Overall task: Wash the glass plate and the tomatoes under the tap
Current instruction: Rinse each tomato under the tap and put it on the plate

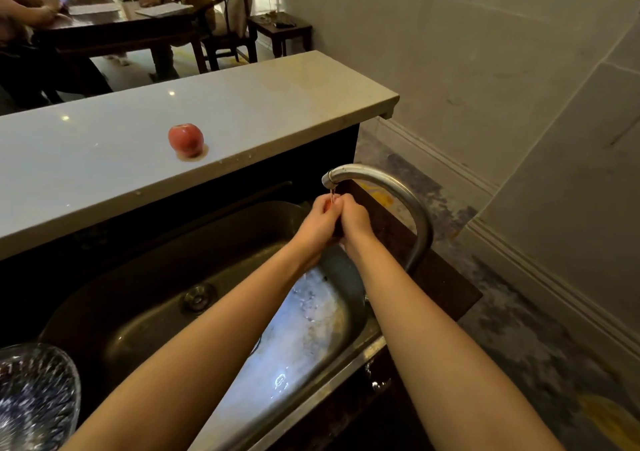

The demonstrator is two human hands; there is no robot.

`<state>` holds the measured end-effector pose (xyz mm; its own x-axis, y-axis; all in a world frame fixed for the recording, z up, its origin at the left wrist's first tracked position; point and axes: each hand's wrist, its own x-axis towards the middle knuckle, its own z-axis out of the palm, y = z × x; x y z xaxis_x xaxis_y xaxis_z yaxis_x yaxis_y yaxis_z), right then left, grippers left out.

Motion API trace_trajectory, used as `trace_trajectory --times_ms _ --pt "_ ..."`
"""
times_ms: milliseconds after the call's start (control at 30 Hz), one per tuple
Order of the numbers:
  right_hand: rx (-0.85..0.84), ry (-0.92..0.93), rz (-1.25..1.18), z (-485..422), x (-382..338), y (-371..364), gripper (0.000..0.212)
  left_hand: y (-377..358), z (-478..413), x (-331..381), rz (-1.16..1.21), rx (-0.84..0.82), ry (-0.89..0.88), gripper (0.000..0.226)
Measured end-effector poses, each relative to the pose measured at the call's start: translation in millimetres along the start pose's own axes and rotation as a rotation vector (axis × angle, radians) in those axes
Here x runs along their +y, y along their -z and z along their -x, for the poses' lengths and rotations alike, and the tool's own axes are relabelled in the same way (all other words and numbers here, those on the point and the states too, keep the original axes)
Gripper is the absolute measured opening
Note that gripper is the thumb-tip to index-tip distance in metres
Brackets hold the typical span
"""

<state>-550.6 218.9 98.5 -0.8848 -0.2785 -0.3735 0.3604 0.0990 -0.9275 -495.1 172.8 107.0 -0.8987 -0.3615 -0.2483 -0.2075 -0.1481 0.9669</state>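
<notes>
The fingers (329, 204) of both hands are curled together directly under the tap's spout (330, 179), where a thin stream of water falls onto them. Whether they are clamped on a tomato cannot be told: nothing red shows between them, only a dark gap. The left hand (320, 223) and right hand (353, 222) press against each other, knuckles up, over the far right end of the sink (145, 277).

Below the forearms, the sink's floor shines wet and bright, with droplets scattered on it. The glass plate (34, 395) sits at the near left corner, beside the sink's rim, speckled with what look like water drops, so it appears to be rinsed already. One tomato (186, 139) rests alone on the pale worktop (104, 159) beyond the sink, in a small puddle, which suggests that it has been washed too.

By this reading, the task is well along; whatever remains is the rinsing now under the stream.
</notes>
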Motion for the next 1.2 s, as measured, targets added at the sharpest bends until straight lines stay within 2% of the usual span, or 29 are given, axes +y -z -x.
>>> trace_trajectory --times_ms 67,167,233,333,400,500,600,700,767,833,867,967,1067,1133,1200 --pt "-0.082 0.008 -0.012 -0.2 5.0 -2.2 0.034 1.9 -1.8 3.0 -0.066 0.113 -0.017 0.036" --pt "-0.110 0.085 0.165 6.8 9.0 -5.3 0.044 6.6 -4.6 11.8 0.055 0.239 0.004 0.043" --pt "-0.070 0.104 0.187 6.8 8.8 -5.1 0.045 5.9 -4.4 13.0 0.070 0.201 0.018 0.044" --pt "0.038 0.001 0.043 3.9 1.2 3.3 0.048 -2.3 -2.0 2.9 0.068 0.040 0.039 0.038" --pt "0.018 -0.058 0.037 4.2 -0.5 7.1 0.045 -3.1 -1.6 -1.8 0.134 -0.015 0.003 0.043" --pt "-0.068 0.023 0.107 10.0 0.6 7.0 0.049 -2.1 -3.3 -1.0 0.236 0.055 -0.042 0.037" --pt "-0.151 0.164 0.371 24.8 0.8 15.7 0.049 -5.1 -2.6 1.9 0.349 0.160 0.080 0.030" --pt "-0.030 0.188 0.579 36.7 1.1 32.9 0.048 -4.1 -0.6 3.8 0.427 0.053 0.215 0.044" --pt "0.077 0.182 0.885 45.1 2.7 42.3 0.048 -1.3 -2.6 5.7 0.447 0.040 0.267 0.050" --pt "0.034 0.178 1.260 54.0 10.9 44.1 0.037 -1.0 -3.4 9.5 0.480 0.048 0.274 0.050" --pt "0.011 0.150 1.343 58.1 16.4 43.7 0.034 -2.6 -2.4 11.0 0.498 0.046 0.265 0.047" --pt "-0.020 0.057 1.406 63.8 31.5 41.5 0.030 -5.5 0.8 13.6 0.492 0.016 0.210 0.036" --pt "0.004 0.124 1.436 68.4 36.0 42.1 0.027 -4.8 5.0 15.0 0.487 -0.043 0.180 0.025" --pt "0.014 0.183 1.455 71.1 36.1 43.1 0.027 -2.2 7.5 14.9 0.495 -0.075 0.161 0.008" --pt "0.007 0.220 1.468 73.8 34.5 44.5 0.026 0.8 9.2 12.7 0.470 -0.081 0.117 0.029"
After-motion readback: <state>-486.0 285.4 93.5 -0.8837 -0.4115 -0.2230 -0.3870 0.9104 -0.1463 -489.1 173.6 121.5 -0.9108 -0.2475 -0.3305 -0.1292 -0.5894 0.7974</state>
